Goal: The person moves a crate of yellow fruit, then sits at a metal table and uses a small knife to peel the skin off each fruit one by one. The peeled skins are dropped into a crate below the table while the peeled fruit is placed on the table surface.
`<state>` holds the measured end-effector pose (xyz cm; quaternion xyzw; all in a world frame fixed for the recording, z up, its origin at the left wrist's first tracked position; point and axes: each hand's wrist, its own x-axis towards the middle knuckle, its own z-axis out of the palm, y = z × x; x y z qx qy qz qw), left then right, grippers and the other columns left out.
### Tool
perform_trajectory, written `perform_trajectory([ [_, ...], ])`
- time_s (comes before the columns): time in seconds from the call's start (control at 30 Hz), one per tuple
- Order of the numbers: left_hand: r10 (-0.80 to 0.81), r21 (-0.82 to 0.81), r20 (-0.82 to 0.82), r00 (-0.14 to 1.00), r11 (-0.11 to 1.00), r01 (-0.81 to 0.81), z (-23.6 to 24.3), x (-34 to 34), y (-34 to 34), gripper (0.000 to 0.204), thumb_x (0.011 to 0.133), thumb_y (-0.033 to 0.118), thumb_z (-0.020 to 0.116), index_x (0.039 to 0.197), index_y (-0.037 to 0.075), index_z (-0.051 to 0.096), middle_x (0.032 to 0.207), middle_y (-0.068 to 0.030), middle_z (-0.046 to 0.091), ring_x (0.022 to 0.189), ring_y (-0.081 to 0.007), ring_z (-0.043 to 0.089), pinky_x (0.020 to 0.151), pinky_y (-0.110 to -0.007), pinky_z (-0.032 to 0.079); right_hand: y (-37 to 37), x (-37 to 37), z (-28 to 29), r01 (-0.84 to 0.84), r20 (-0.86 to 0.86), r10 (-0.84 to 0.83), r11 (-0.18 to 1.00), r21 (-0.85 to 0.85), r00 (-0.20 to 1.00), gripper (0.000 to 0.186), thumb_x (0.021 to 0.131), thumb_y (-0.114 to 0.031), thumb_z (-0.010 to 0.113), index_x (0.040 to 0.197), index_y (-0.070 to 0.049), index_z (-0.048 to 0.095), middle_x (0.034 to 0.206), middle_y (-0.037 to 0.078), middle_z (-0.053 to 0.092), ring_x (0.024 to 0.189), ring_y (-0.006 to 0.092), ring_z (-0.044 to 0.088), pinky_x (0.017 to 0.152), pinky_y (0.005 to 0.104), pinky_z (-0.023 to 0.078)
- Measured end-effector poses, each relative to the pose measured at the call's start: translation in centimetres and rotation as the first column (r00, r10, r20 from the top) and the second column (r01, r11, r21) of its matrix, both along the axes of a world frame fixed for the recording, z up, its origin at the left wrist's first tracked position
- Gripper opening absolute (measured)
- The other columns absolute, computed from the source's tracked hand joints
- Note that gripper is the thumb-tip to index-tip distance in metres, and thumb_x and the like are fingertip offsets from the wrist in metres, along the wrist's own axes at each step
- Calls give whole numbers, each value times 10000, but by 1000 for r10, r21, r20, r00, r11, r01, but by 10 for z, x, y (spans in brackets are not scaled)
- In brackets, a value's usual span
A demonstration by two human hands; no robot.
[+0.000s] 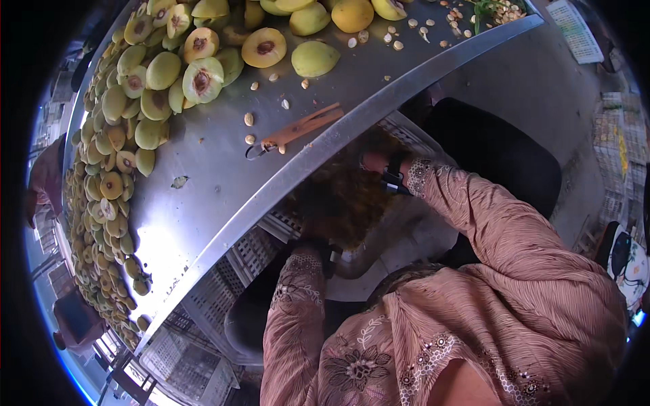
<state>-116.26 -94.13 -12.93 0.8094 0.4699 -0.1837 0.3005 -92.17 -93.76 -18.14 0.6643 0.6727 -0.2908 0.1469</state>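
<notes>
Both my arms reach down below the metal table's edge, into the shade over a dark yellow-brown mass (369, 216) that looks like fruit in a crate. My left hand (306, 246) is at the near left side of this mass, its fingers lost in shadow. On the far right side is my right hand (374, 161), with a dark band at the wrist; the table edge hides its fingers. What either hand holds, if anything, I cannot make out. A wooden-handled tool with a small metal loop (303, 128) lies on the table (203, 183) near the edge.
Halved yellow-green fruit (203, 80) is heaped along the table's far and left sides. Loose pits (249, 120) are scattered nearby, with more pits (504, 12) at the far right corner. White plastic crates (193, 358) stand under the table. A person (47, 172) is at the far left.
</notes>
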Motion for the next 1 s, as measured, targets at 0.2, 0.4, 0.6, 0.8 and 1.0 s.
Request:
perform_trajectory([
  [0.2, -63, 77, 69, 996, 995, 58, 7, 19, -65, 707, 802, 450, 637, 1383, 94, 450, 1376, -232, 469, 1263, -388, 475, 1015, -450, 433, -50, -13, 18, 22, 1, -22, 1000, 15, 1000, 589, 751, -394, 732, 1207, -46, 598, 1191, 185, 622, 1134, 360, 575, 947, 434, 457],
  [0.4, -79, -4, 9, 997, 997, 79, -9, 15, -19, 702, 814, 482, 621, 1377, 94, 463, 1367, -228, 483, 1260, -382, 481, 1012, -452, 435, -13, -74, -6, 17, -16, -16, 997, 69, 1000, 577, 748, -392, 731, 1192, -44, 607, 1181, 185, 627, 1128, 361, 578, 941, 436, 460],
  [0.6, -93, -180, -28, 995, 980, 86, -16, 2, 30, 700, 826, 514, 604, 1371, 95, 476, 1358, -224, 497, 1257, -376, 487, 1009, -453, 437, 22, -76, -12, -10, -26, 12, 998, 66, 1000, 565, 745, -390, 730, 1177, -43, 616, 1172, 184, 631, 1122, 361, 581, 934, 438, 462],
  [0.8, -32, -258, 133, 991, 964, 66, 48, -5, -4, 701, 837, 546, 587, 1365, 95, 489, 1349, -219, 511, 1254, -370, 494, 1006, -455, 439, 13, -55, 18, -110, -16, 111, 993, 41, 994, 554, 742, -387, 729, 1162, -42, 626, 1162, 183, 636, 1116, 362, 584, 928, 441, 465],
  [1.0, -102, -235, 278, 955, 957, 170, 113, 28, -84, 606, 833, 507, 617, 1259, 77, 590, 1252, -216, 597, 1186, -380, 555, 989, -436, 453, -29, -24, 48, -268, 17, 271, 957, -112, 962, 542, 739, -385, 729, 1147, -41, 635, 1152, 182, 640, 1111, 362, 587, 922, 443, 467],
])
